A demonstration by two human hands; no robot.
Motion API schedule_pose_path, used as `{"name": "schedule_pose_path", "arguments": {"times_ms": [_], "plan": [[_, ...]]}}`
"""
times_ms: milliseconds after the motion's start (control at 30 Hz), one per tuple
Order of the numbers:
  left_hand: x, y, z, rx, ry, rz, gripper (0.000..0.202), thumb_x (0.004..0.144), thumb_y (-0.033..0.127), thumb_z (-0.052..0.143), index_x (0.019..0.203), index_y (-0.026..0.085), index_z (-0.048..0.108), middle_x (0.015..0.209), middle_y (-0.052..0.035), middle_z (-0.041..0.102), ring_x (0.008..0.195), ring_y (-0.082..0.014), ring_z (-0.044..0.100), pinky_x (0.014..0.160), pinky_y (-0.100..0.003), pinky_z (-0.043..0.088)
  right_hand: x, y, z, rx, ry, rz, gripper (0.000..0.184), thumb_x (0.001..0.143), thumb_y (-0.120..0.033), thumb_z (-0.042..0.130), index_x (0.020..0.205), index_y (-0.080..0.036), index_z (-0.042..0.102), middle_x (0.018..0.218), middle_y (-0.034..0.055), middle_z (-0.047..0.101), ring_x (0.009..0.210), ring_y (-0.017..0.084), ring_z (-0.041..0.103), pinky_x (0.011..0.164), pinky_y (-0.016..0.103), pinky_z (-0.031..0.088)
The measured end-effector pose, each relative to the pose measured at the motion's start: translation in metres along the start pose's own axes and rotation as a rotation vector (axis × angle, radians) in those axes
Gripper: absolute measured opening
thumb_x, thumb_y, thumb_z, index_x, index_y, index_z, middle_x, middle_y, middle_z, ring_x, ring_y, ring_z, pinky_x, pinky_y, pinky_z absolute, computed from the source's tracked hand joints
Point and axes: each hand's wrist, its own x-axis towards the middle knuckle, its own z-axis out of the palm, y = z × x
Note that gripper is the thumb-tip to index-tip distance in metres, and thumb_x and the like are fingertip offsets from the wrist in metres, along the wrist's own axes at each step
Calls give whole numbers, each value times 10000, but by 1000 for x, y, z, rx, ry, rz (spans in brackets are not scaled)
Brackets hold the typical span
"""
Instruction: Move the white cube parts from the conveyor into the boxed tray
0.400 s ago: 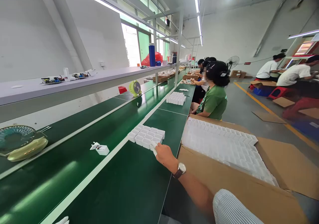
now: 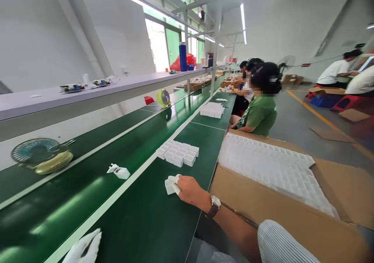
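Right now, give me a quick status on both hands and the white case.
Right hand gripping a white case on the green bench. Left hand, white-gloved, at the near conveyor edge, holding nothing visible. Cluster of white cases just beyond; nothing between.

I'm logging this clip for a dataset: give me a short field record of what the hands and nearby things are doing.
right hand: closed on a white plastic shell, grip at its near edge, on the green bench
left hand: white-gloved, low at the frame edge, holding nothing visible
shell cluster: on the bench, beyond the right hand, apart from it
carton: right of the bench, filled with white trays
adapter part: alone on the conveyor belt
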Motion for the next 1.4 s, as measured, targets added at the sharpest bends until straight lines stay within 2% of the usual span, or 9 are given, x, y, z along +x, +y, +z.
{"name": "schedule_pose_path", "arguments": {"times_ms": [67,200,400,533,667,867,1133,1300,1400], "plan": [[-14,10,-7,107,-66,58,420,734,555,653,1059,308,747,1140,18,744,1046,-286,688,994,-415,534,8,-29,16,81,-2,-145,110,880,-151,553,830,-180,647,853,82,653,713,199,595,640,305,468],[-39,27,-10,125,-185,129,724,828,572,630,1449,223,500,1008,-17,690,753,-194,652,808,-376,563,35,-95,44,244,5,-430,107,873,-161,563,868,-180,668,856,84,663,736,204,595,686,311,477],[-51,26,-7,65,-179,257,577,824,405,690,1362,239,564,1259,-87,661,1103,-248,644,989,-414,502,69,-163,58,463,43,-585,205,984,-261,546,1104,-189,695,866,47,687,702,164,612,667,261,498],[-52,24,-8,72,-153,221,533,784,367,734,1292,252,621,1157,-60,684,1055,-253,654,963,-417,506,92,-159,64,583,62,-517,326,1041,-246,467,1323,-190,622,1127,95,706,814,157,648,796,287,543],[-53,24,-8,100,-142,198,685,765,344,747,1419,254,565,1151,-63,663,1080,-255,641,993,-413,499,111,-139,79,605,31,-499,374,1027,-233,480,1378,-174,597,1112,111,713,851,188,661,818,332,563],[-50,14,-4,52,-143,181,785,776,255,701,1518,286,448,1225,-53,657,1075,-230,650,1025,-407,509,106,-132,98,557,-35,-658,381,992,-175,506,1356,-177,619,1147,126,712,1079,244,649,955,411,537],[-45,14,1,-107,-63,123,604,905,184,498,1503,248,446,1316,-50,663,1060,-179,687,1040,-372,539,87,-138,97,516,-106,-860,338,997,-186,541,1322,-196,635,1084,131,706,1076,269,629,952,442,512],[-47,17,-6,-57,-132,159,738,796,74,472,1521,207,429,1400,-74,624,1195,-213,656,1147,-413,469,85,-141,94,510,-111,-894,337,1019,-218,545,1351,-202,604,1118,137,697,1099,268,621,961,442,497],[-48,19,-12,-13,-238,212,935,690,39,520,1585,216,314,1557,-82,483,1432,-272,465,1247,-473,336,86,-141,94,509,-105,-900,340,1028,-229,539,1362,-194,589,1118,138,699,1113,265,618,969,438,491]]}}
